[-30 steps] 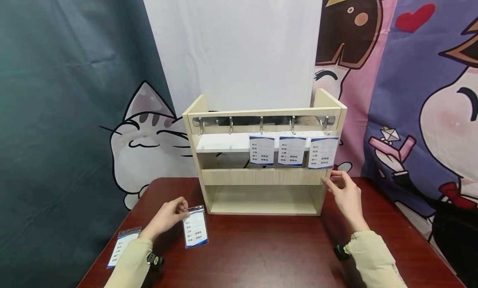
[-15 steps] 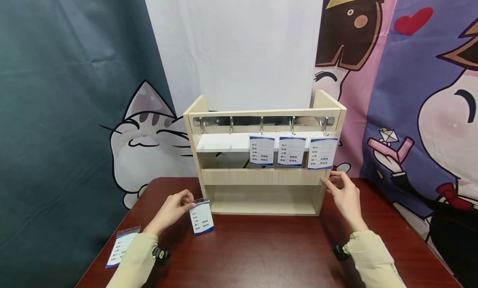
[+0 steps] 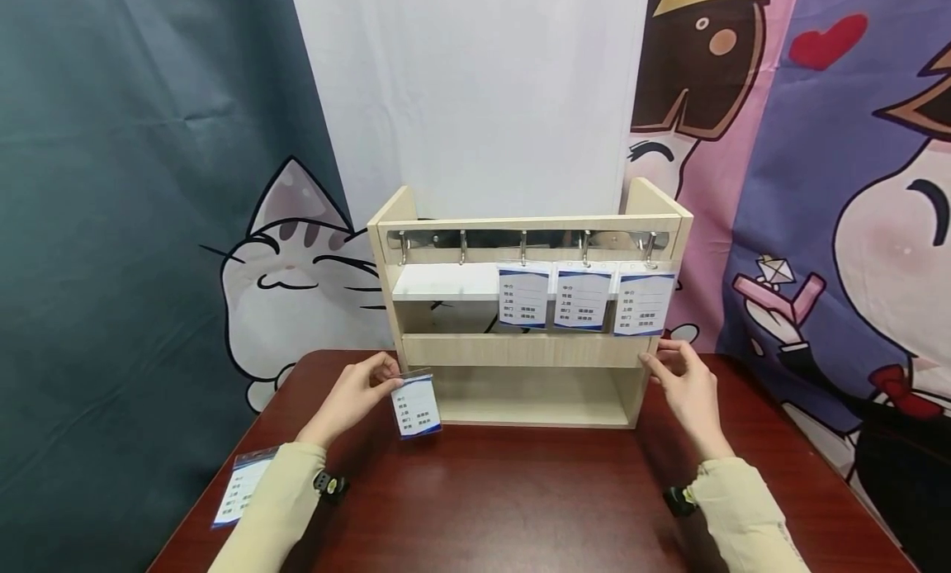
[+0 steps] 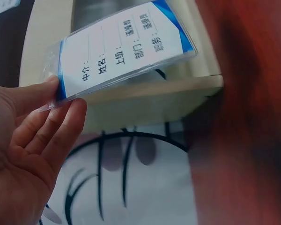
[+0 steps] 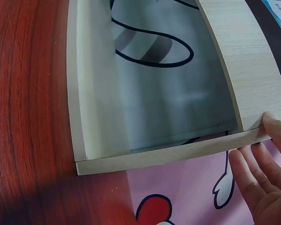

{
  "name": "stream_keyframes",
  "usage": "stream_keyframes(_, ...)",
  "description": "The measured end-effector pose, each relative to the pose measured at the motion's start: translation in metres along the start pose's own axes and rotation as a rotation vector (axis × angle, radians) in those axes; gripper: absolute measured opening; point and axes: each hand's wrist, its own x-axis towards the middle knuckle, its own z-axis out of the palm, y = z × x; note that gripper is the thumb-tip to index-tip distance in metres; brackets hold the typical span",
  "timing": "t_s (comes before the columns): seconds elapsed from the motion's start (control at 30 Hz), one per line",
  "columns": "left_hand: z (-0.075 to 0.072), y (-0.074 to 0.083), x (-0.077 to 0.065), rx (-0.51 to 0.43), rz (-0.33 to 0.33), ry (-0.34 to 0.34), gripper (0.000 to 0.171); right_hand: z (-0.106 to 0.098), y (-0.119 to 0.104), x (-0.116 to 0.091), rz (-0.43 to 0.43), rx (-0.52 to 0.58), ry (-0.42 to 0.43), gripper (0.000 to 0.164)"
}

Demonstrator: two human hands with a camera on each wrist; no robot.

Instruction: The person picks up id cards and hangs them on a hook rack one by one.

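Badge (image 3: 416,406), left fingers (image 4: 73,123) bent, pinching its top

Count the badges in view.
5: three badges hang from hooks, one badge is in the left hand, one badge on the table, partly behind the left sleeve.

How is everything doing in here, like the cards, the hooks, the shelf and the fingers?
Held card: tilted, printed side showing
Left fingers: pinching that card's top end
Lone card: flat on the table, partly hidden by a sleeve
Three other cards: hanging from hooks
Two leftmost hooks: no cards on them
Shelf: standing upright
Right fingers: gripping its side edge
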Motion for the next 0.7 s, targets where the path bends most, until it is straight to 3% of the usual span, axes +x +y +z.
stream_keyframes(0.7,-0.015,0.069,0.057,0.075,0.169,0.011,0.01,0.0,0.003,0.001,-0.022,0.035,0.004,0.036)
